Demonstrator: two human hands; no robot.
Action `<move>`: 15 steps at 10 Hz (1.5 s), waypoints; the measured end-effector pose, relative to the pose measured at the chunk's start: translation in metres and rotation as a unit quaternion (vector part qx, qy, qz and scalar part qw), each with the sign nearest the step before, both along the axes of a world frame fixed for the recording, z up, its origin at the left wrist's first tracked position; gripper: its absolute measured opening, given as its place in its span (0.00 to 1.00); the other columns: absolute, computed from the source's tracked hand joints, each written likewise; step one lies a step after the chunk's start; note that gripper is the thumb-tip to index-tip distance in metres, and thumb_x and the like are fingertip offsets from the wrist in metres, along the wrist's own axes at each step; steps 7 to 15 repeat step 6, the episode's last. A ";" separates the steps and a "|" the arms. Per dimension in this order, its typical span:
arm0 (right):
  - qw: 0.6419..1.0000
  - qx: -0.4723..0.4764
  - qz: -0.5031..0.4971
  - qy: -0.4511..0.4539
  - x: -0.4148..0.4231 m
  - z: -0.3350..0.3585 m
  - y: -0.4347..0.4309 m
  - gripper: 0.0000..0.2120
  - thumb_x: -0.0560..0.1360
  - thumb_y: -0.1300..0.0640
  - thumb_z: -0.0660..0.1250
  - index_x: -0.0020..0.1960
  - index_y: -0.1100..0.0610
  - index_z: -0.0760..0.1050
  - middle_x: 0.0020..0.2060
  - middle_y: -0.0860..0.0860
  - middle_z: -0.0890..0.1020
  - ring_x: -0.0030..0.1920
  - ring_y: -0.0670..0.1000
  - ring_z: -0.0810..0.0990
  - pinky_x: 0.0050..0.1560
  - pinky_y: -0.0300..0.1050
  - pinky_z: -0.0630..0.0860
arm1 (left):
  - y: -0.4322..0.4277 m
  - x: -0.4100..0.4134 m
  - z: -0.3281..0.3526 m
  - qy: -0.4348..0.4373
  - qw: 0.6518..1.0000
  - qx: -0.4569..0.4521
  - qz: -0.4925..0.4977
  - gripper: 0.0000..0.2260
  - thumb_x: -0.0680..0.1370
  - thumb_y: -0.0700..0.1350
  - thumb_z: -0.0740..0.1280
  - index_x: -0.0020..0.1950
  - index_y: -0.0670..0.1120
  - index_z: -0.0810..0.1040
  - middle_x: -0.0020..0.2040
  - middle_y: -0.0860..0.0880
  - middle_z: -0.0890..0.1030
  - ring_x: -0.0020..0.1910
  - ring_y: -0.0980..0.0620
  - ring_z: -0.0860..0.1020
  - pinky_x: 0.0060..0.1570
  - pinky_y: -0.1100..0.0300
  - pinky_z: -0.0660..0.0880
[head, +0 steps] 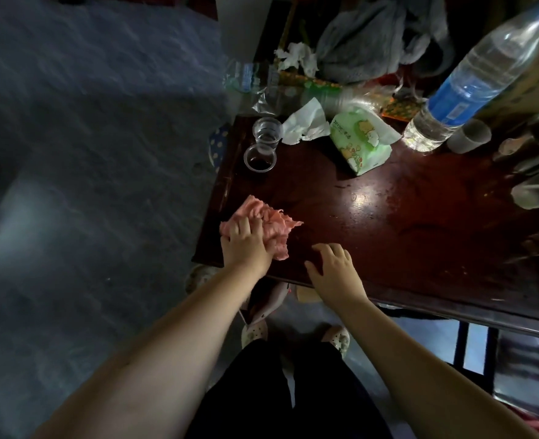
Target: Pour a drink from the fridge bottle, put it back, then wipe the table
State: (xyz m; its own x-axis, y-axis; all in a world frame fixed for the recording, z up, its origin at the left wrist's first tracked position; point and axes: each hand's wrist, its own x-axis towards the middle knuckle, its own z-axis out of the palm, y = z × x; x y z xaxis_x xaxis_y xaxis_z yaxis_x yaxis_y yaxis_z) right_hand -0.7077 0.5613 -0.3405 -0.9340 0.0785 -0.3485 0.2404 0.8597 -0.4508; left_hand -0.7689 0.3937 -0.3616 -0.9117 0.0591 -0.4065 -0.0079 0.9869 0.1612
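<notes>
A crumpled pink cloth (274,224) lies on the dark red-brown table (404,223) near its front left corner. My left hand (246,245) presses down on the cloth, fingers gripping it. To its right, my right hand (334,270) rests on the table's front edge with fingers spread, holding nothing. Two clear plastic cups stand at the table's left side: the nearer cup (259,158) holds a little dark drink, the farther cup (266,131) looks empty. A large clear water bottle with a blue label (471,87) stands at the back right.
A green tissue pack (361,141), crumpled white tissues (306,123), plastic wrappers and a grey cloth (375,36) crowd the table's back. A grey cardboard tube (469,136) and glass items (537,191) line the right side. Grey floor lies to the left; my feet are below the table edge.
</notes>
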 end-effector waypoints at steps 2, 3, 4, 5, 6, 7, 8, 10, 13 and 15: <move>0.996 0.052 0.031 0.060 -0.003 0.044 0.026 0.24 0.77 0.49 0.63 0.69 0.57 0.66 0.66 0.54 0.70 0.68 0.55 0.65 0.68 0.48 0.64 | 0.001 -0.022 0.045 -0.090 0.990 -0.020 -0.110 0.34 0.79 0.64 0.51 0.78 0.48 0.48 0.79 0.48 0.45 0.77 0.48 0.44 0.70 0.41 0.57; 0.989 0.080 0.023 0.123 -0.016 0.090 0.045 0.24 0.76 0.48 0.63 0.69 0.58 0.67 0.66 0.55 0.71 0.68 0.56 0.66 0.67 0.50 0.64 | 0.019 -0.039 0.099 -0.062 0.984 0.016 -0.168 0.29 0.79 0.61 0.54 0.75 0.45 0.60 0.74 0.42 0.62 0.72 0.42 0.62 0.67 0.47 0.63; 0.978 0.102 0.029 0.181 -0.023 0.146 0.062 0.26 0.76 0.48 0.63 0.69 0.59 0.66 0.67 0.56 0.70 0.68 0.57 0.66 0.67 0.50 0.63 | 0.038 -0.050 0.162 -0.006 0.974 0.054 -0.220 0.28 0.79 0.60 0.55 0.74 0.44 0.63 0.72 0.40 0.66 0.70 0.41 0.65 0.67 0.48 0.65; 0.957 0.119 0.037 0.261 -0.022 0.208 0.079 0.27 0.76 0.47 0.63 0.70 0.59 0.65 0.68 0.55 0.69 0.70 0.56 0.65 0.68 0.51 0.63 | 0.052 -0.050 0.231 0.103 0.960 0.075 -0.250 0.25 0.79 0.60 0.56 0.72 0.47 0.67 0.70 0.41 0.69 0.68 0.41 0.69 0.64 0.50 0.68; 0.941 0.124 0.030 0.312 -0.009 0.266 0.095 0.26 0.76 0.47 0.63 0.69 0.59 0.65 0.67 0.55 0.70 0.69 0.56 0.65 0.68 0.49 0.62 | 0.067 -0.038 0.295 0.177 0.943 0.090 -0.267 0.26 0.79 0.62 0.55 0.72 0.48 0.67 0.70 0.42 0.70 0.66 0.41 0.70 0.62 0.50 0.69; 0.941 0.124 0.030 0.312 -0.009 0.266 0.095 0.26 0.76 0.47 0.63 0.69 0.59 0.65 0.67 0.55 0.70 0.69 0.56 0.65 0.68 0.49 0.62 | 0.067 -0.038 0.295 0.177 0.943 0.090 -0.267 0.26 0.79 0.62 0.55 0.72 0.48 0.67 0.70 0.42 0.70 0.66 0.41 0.70 0.62 0.50 0.69; 0.941 0.124 0.030 0.312 -0.009 0.266 0.095 0.26 0.76 0.47 0.63 0.69 0.59 0.65 0.67 0.55 0.70 0.69 0.56 0.65 0.68 0.49 0.62 | 0.067 -0.038 0.295 0.177 0.943 0.090 -0.267 0.26 0.79 0.62 0.55 0.72 0.48 0.67 0.70 0.42 0.70 0.66 0.41 0.70 0.62 0.50 0.69; 0.941 0.124 0.030 0.312 -0.009 0.266 0.095 0.26 0.76 0.47 0.63 0.69 0.59 0.65 0.67 0.55 0.70 0.69 0.56 0.65 0.68 0.49 0.62 | 0.067 -0.038 0.295 0.177 0.943 0.090 -0.267 0.26 0.79 0.62 0.55 0.72 0.48 0.67 0.70 0.42 0.70 0.66 0.41 0.70 0.62 0.50 0.69; 0.941 0.124 0.030 0.312 -0.009 0.266 0.095 0.26 0.76 0.47 0.63 0.69 0.59 0.65 0.67 0.55 0.70 0.69 0.56 0.65 0.68 0.49 0.62 | 0.067 -0.038 0.295 0.177 0.943 0.090 -0.267 0.26 0.79 0.62 0.55 0.72 0.48 0.67 0.70 0.42 0.70 0.66 0.41 0.70 0.62 0.50 0.69; 0.941 0.124 0.030 0.312 -0.009 0.266 0.095 0.26 0.76 0.47 0.63 0.69 0.59 0.65 0.67 0.55 0.70 0.69 0.56 0.65 0.68 0.49 0.62 | 0.067 -0.038 0.295 0.177 0.943 0.090 -0.267 0.26 0.79 0.62 0.55 0.72 0.48 0.67 0.70 0.42 0.70 0.66 0.41 0.70 0.62 0.50 0.69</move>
